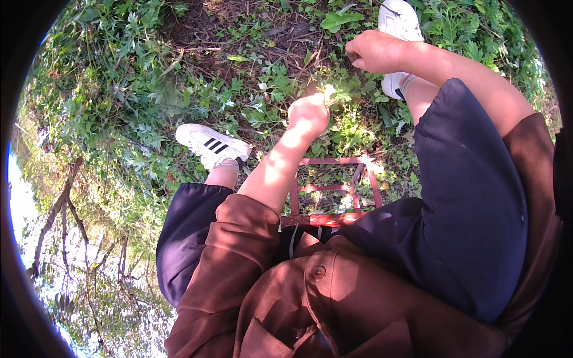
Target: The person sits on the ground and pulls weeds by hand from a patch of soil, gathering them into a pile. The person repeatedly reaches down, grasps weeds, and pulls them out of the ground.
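My left hand [309,115] is closed in a fist low over the weeds, in the middle of the view. Pale green leaves [332,93] show at its fingers, and a thin stem pokes out on its other side, so it seems to grip a weed. Up and to the right, my right hand [375,51] has curled fingers and hangs in front of my white right shoe [399,20]. Its palm and fingertips are turned away, and whether it holds anything is hidden. Between the hands lie low leafy weeds [351,85] and dry stalks.
A red metal frame [294,197] stands on the ground between my legs. My left shoe [212,142], white with black stripes, rests among weeds on the left. Bare soil with dry twigs [286,44] lies ahead. Branches [56,208] hang at the far left.
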Motion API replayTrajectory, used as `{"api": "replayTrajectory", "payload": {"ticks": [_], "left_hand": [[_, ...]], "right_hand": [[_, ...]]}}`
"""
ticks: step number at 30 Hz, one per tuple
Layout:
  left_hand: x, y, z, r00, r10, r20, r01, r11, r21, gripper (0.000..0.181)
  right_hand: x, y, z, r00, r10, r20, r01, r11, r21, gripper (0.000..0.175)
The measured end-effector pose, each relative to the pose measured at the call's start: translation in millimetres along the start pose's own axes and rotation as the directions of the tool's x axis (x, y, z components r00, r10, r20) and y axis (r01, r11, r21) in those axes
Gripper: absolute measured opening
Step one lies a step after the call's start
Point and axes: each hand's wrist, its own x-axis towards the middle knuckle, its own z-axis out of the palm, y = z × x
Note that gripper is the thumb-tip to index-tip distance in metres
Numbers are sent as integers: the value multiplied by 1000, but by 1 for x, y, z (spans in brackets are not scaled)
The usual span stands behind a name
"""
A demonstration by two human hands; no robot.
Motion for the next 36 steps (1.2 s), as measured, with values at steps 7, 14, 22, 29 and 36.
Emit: {"api": "replayTrajectory", "payload": {"ticks": [7, 14, 22, 29, 36], "left_hand": [[-21, 25, -4, 974, 100, 204, -77, 990, -120, 21], [-61, 58, 20, 834, 547, 78, -552, 828, 95, 41], [-46, 9, 14, 940, 324, 105, -335, 827, 452, 61], [-22, 10, 34, 954, 255, 155, -270, 959, 84, 21], [-26, 17, -2, 730, 649, 214, -679, 724, 119, 24]], "right_hand": [[1, -3, -1, 999, 27, 24, -26, 999, -23, 18], [3, -3, 0, 1000, -22, 3, 23, 999, -22, 18], [-1, -1, 2, 1000, -7, -6, 7, 1000, -3, 16], [1, 0, 2, 1000, 5, 0, -5, 1000, 4, 15], [1, 2, 6, 997, -47, -60, 50, 998, 46, 14]]}}
